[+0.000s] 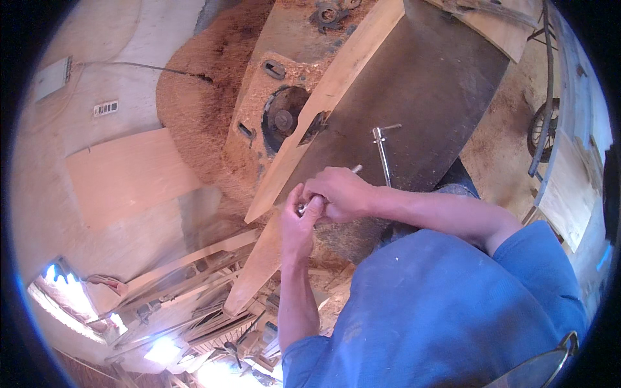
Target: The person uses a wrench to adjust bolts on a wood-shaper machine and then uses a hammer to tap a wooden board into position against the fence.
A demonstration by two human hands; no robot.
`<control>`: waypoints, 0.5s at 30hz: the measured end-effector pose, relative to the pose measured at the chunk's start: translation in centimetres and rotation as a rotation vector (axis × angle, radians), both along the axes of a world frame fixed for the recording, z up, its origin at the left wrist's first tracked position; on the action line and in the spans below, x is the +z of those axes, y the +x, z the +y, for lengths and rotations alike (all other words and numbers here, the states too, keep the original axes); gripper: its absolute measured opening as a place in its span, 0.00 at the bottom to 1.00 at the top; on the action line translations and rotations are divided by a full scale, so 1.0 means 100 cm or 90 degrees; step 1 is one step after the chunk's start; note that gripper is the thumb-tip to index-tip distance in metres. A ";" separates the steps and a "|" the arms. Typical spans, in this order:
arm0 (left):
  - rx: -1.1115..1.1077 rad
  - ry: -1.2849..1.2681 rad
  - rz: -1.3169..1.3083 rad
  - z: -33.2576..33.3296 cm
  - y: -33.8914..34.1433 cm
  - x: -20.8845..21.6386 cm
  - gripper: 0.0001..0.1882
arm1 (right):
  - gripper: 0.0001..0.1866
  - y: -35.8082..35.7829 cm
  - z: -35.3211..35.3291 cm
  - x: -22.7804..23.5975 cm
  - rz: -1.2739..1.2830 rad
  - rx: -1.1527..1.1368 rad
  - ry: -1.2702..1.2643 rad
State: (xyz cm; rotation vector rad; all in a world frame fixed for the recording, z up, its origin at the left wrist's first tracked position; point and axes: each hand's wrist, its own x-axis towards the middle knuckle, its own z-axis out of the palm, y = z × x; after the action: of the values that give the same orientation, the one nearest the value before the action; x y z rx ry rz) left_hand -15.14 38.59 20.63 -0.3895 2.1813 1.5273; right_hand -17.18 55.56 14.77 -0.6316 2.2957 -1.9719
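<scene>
Upper left of frame: white wall plate with dark marks, too small to read. Right of it, sawdust, then at upper centre a round dark disc with a hub, sitting in a sawdust-covered bed. Just right of the disc, a long plank slants from upper right down to lower left. Left hand, centre of frame, is closed with fingertips pinched on a slim metal rod; a shiny bit shows between those fingers. Right hand meets it from the right, touching, curled around the same piece as far as I can tell; the grip hides the middle, so can't confirm it's one part. Rod axis: lower left to upper right, far tip poking out past the right hand. Next right, a metal wrench with a short crossbar lies on the dark tabletop, long axis near vertical in frame, lower end close to the right forearm. It sits up and right of both hands; right one is nearer, neither hand grips it. Far right, a spoked wheel. No brand or lettering readable on rod, wrench or blue shirt.
</scene>
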 end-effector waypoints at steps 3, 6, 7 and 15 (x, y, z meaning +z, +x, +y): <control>0.056 0.087 -0.020 0.004 0.003 -0.005 0.23 | 0.18 0.004 -0.002 -0.001 0.015 0.030 0.047; 0.101 -0.013 0.065 0.012 -0.002 0.001 0.12 | 0.23 0.001 0.006 0.006 0.074 0.059 0.032; 0.118 -0.080 0.091 0.008 -0.010 0.004 0.11 | 0.24 -0.001 0.012 0.005 0.091 -0.005 0.009; 0.184 -0.224 0.312 -0.045 -0.126 0.068 0.11 | 0.23 0.011 0.154 -0.110 0.010 -0.424 0.350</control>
State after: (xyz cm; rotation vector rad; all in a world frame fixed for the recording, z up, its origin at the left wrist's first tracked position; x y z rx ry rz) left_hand -27.71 34.10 27.40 -0.4996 2.9048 1.4977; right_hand -16.06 70.93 3.79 0.1919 3.1329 -1.3359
